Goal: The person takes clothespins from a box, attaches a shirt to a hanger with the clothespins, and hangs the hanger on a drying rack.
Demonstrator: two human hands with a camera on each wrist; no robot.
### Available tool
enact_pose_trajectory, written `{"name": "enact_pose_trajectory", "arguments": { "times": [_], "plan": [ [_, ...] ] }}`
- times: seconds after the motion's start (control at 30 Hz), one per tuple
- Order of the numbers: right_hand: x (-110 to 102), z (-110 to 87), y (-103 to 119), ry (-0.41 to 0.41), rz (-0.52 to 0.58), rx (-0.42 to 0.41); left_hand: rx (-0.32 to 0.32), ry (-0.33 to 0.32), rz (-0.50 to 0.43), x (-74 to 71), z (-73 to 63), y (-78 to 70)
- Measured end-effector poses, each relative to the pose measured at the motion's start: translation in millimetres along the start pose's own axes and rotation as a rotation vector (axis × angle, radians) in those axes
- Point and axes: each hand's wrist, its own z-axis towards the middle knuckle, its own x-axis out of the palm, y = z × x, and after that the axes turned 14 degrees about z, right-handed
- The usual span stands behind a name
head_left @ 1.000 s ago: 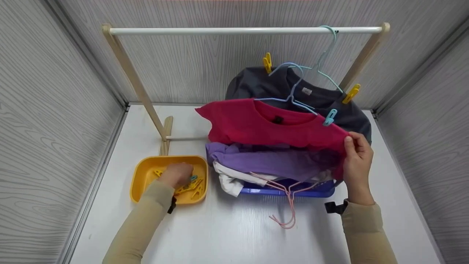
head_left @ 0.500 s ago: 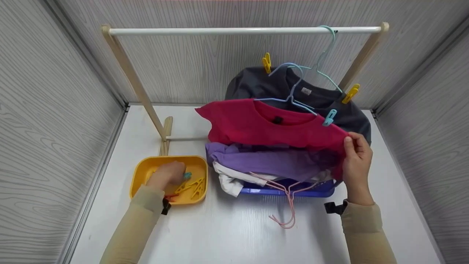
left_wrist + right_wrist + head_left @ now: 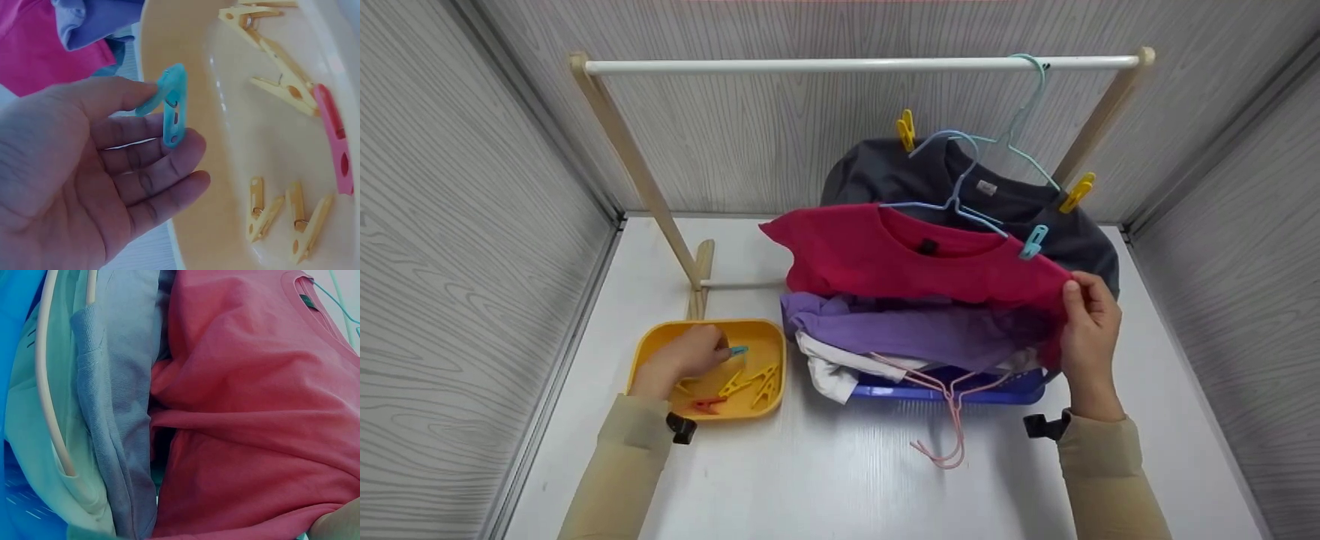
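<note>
Over the yellow-orange tub (image 3: 769,330), my left hand (image 3: 690,354) pinches a teal clothespin (image 3: 177,101) between thumb and fingers. Yellow clothespins (image 3: 765,388) and a red clothespin (image 3: 709,405) lie in the tub. At the other side, my right hand (image 3: 1089,337) pinches the sleeve end of a crimson T-shirt (image 3: 840,247) between thumb and fingers. A blue hanger (image 3: 956,199) is inside the shirt's neck, and another teal clothespin (image 3: 1035,242) grips the shoulder nearer my right hand. In the right wrist view only a bit of that hand shows at the lower right corner.
A dark grey shirt (image 3: 870,169) with yellow clothespins hangs from a mint hanger (image 3: 1024,112) on the white rail (image 3: 810,66). Below the crimson shirt, a blue basket (image 3: 877,391) holds purple cloth (image 3: 915,334) and white cloth (image 3: 831,375). Pink hangers (image 3: 952,405) stick out in front.
My left hand has moved leftward within the tub and lifted a teal clothespin clear of the others, uncovering the red one. The right hand and the crimson T-shirt have stayed put.
</note>
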Motion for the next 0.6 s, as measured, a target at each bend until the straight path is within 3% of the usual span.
{"name": "enact_pose_trajectory", "arguments": {
  "times": [0.27,0.43,0.6],
  "plan": [
    [-1,-0.5,0,0.004,0.005,0.005,0.045,-0.066,-0.056,-8.8,-7.7,-4.6],
    [-2,-0.6,0,0.016,-0.008,0.008,0.079,-0.073,-0.120,-14.2,-10.4,-7.2],
    [-3,-1.3,-1,0.018,-0.018,0.010,0.121,-0.140,-0.146,-19.8,-14.2,-10.0]
  ]
}}
